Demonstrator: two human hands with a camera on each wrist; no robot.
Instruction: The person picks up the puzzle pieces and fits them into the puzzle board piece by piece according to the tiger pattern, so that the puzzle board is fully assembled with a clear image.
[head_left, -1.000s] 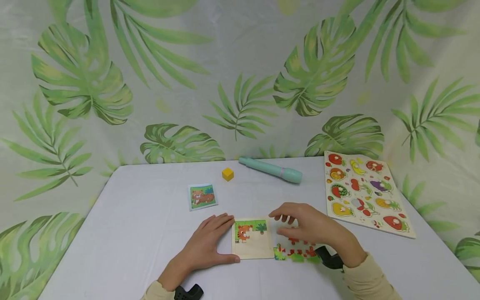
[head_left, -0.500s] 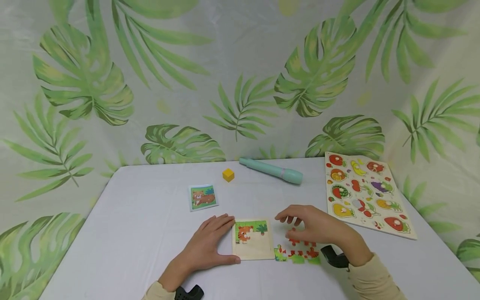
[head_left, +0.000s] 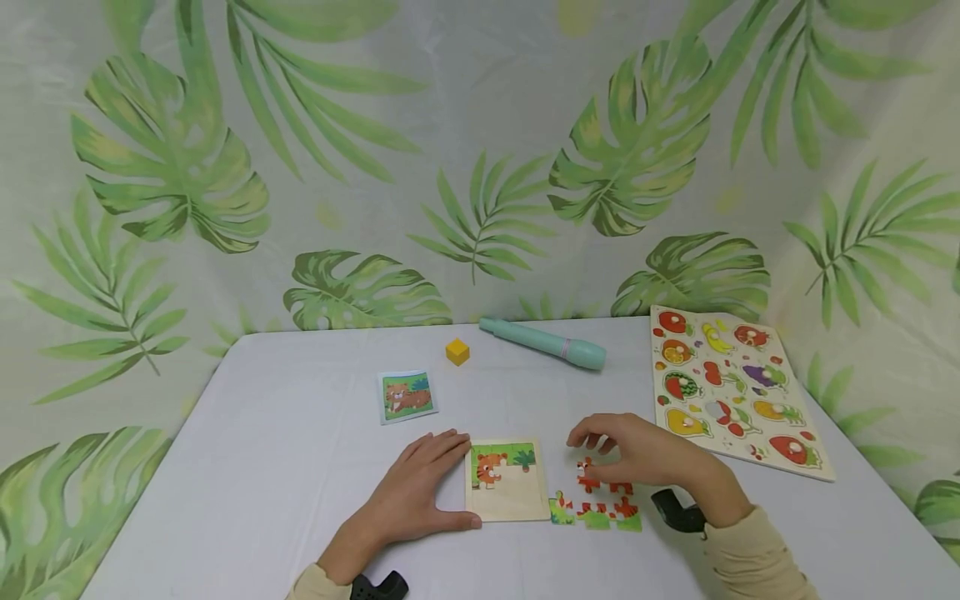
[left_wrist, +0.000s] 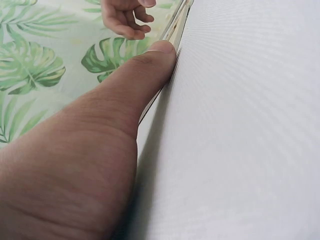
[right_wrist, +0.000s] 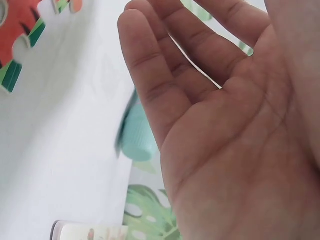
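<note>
The right hand (head_left: 637, 450), loosely spread, has moved rightward from the puzzle board (head_left: 510, 504); dipping carelessly could scatter the loose pieces (head_left: 597, 521). The spread left hand (head_left: 416, 492) touches the board.

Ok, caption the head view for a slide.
Left hand at the edge of a part-filled puzzle board, right hand raised near loose pieces.

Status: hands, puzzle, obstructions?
Left hand touching left edge of puzzle board. Right hand over loose pieces, no grip visible. Board partly filled. Yellow cube farther back, likely no obstacle.
</note>
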